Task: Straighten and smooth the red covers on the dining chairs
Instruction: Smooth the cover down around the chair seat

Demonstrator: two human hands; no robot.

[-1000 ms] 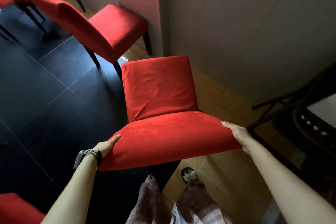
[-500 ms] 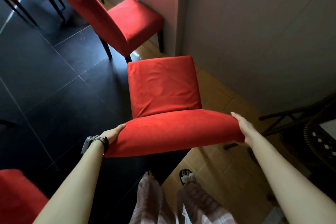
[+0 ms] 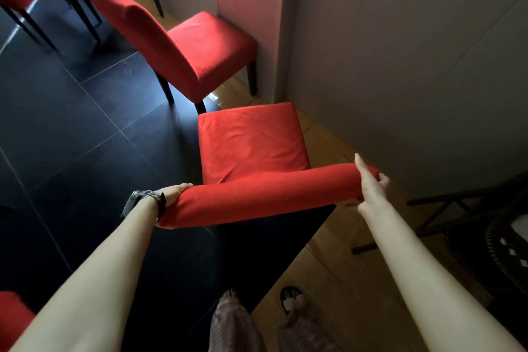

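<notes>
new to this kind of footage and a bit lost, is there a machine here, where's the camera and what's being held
No machine here: a person works bare-handed, filmed by one wide-angle camera worn on their head, looking forward and down. The long red roll nearest the camera is the top of a red-covered chair backrest; the seat lies beyond it. The left hand, with a watch on its wrist, presses the left end, fingers mostly hidden. The right hand lies with straight fingers against the right end. More red chairs stand on the dark tiled floor.
</notes>
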